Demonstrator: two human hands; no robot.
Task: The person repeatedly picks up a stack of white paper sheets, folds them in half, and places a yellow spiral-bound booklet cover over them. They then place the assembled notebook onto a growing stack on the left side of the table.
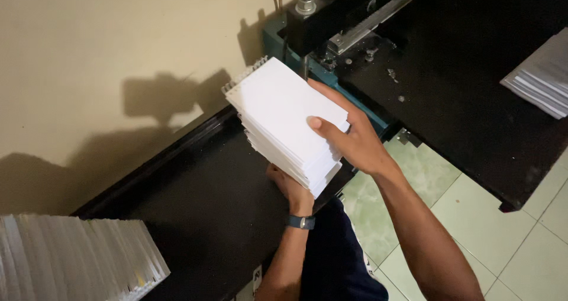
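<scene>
Punched white paper stack (pixel 284 120) looks light but loose and slip-prone: left hand (pixel 290 188) cups underneath, right hand (pixel 346 135) clamps the top near edge, held above the bench (pixel 201 212).

a black table (pixel 195 212) runs along a beige wall (pixel 89 41), with a paper pile (pixel 77 256) at its near end, a dark machine (pixel 367 17) beyond, another stack (pixel 541 76) and green floor tiles (pixel 473 218).

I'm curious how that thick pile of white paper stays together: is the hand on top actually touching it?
Touching. The head view shows the right hand with its thumb pressed flat on the top sheet of the white paper stack, fingers wrapped around its far edge.
</scene>
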